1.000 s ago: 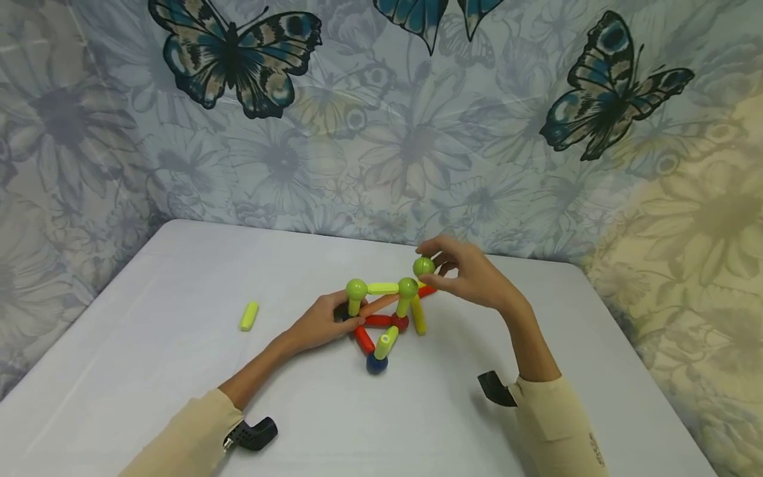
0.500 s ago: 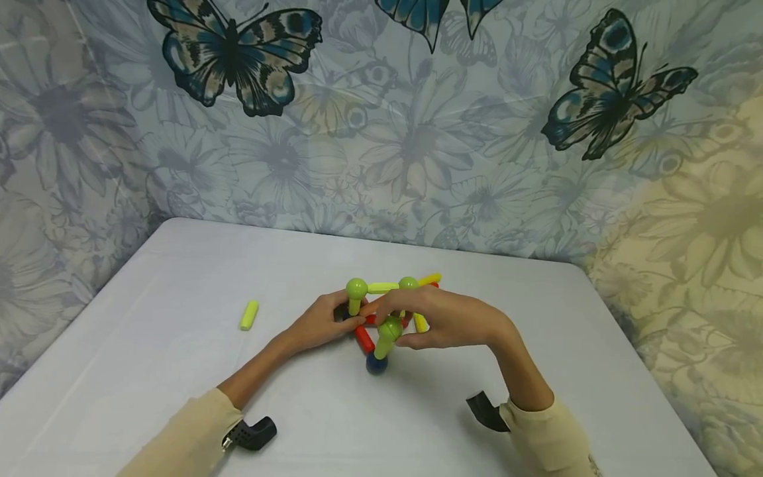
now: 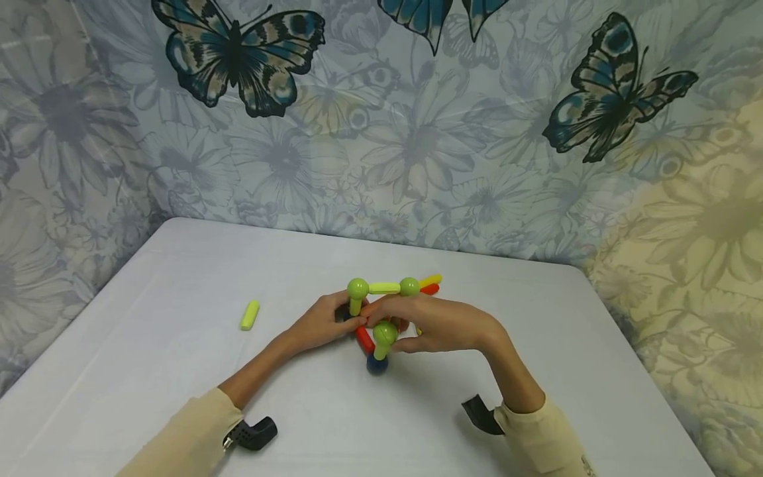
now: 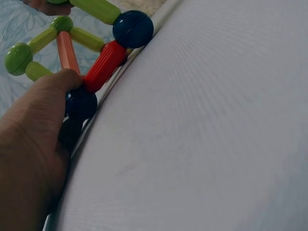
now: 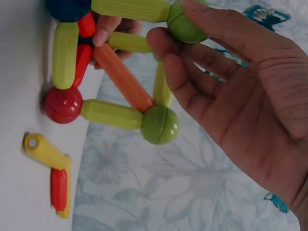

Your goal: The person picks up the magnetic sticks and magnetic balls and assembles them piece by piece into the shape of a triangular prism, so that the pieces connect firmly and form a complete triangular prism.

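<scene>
Butterfly-and-flower fabric (image 3: 381, 132) hangs behind a white worktop (image 3: 179, 344) that fills the lower half of the head view. Near the middle of the worktop stands a rod-and-ball frame (image 3: 384, 311), built of lime green, red and orange rods joined by balls. The person's left hand (image 3: 322, 322) rests at the frame's near left corner, its thumb curled against the dark blue base ball (image 4: 80, 103) where a red rod (image 4: 103, 65) meets it. The right hand (image 3: 438, 323) reaches in from the right, fingers bent, pinching a green ball (image 3: 385, 331) that sits on top of a lime rod (image 5: 130, 9) rising from another blue ball (image 3: 377, 364). Behind the frame lie loose yellow and red rods (image 3: 430, 284). Well apart to the left lies a single lime rod piece (image 3: 250, 315).
</scene>
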A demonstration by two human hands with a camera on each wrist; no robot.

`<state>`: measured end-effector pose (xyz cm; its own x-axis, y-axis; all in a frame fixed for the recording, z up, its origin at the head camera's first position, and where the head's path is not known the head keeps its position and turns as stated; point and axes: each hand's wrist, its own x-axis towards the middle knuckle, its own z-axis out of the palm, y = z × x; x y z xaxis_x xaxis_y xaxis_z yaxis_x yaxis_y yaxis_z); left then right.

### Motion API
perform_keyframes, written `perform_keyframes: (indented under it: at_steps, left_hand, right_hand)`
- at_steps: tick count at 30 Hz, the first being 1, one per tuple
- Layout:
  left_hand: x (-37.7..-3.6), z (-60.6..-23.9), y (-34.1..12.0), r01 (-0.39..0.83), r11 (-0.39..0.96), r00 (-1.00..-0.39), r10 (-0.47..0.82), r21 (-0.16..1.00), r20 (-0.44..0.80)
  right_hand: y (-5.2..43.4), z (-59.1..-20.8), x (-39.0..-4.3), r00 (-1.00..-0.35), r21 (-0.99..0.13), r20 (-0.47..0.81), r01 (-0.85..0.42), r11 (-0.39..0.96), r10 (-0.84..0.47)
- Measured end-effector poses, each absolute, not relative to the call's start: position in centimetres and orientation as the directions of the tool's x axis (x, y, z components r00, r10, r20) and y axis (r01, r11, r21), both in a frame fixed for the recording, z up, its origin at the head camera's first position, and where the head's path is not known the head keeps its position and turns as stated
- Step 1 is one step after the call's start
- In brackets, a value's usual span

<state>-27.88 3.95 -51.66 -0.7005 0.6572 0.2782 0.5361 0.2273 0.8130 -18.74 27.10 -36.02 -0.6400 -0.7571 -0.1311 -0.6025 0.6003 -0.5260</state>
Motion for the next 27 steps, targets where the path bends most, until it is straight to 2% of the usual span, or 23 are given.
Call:
perform_keyframes:
  at_steps: [3, 5, 9, 12, 16, 21, 27]
  left_hand:
    - [-27.8, -51.7, 4.1, 0.537, 0.232, -0.701, 0.657, 0.811, 0.276]
    - [-27.8, -51.7, 4.1, 0.536, 0.238, -0.705, 0.654, 0.81, 0.275]
    - [-27.7, -51.7, 4.1, 0.546, 0.255, -0.709, 0.648, 0.798, 0.278]
    - [-27.7, -51.7, 4.2, 0.547, 0.262, -0.71, 0.648, 0.795, 0.274]
    - [-27.7, -51.8, 4.1, 0.541, 0.263, -0.712, 0.649, 0.798, 0.269]
    - [-27.7, -51.7, 4.2, 0.534, 0.261, -0.714, 0.649, 0.804, 0.263]
    - [-27.8, -51.7, 4.3, 0.54, 0.261, -0.711, 0.651, 0.8, 0.268]
  right_hand:
    - [28.1, -35.3, -18.7, -0.674, -0.547, -0.114, -0.57, 0.613, -0.73]
    - [29.3, -34.9, -19.0, -0.712, -0.549, -0.045, -0.568, 0.613, -0.701]
    - [31.9, -35.1, -20.3, -0.825, -0.505, 0.165, -0.541, 0.673, -0.54]
    - [33.4, -36.6, -21.7, -0.885, -0.496, 0.222, -0.463, 0.734, -0.408]
    - [34.3, -39.2, -23.5, -0.926, -0.463, 0.087, -0.364, 0.808, -0.367]
    - [34.6, -41.1, -24.4, -0.92, -0.347, -0.129, -0.307, 0.886, -0.369]
    - [34.4, -41.1, -24.4, -0.935, -0.262, -0.194, -0.242, 0.934, -0.297]
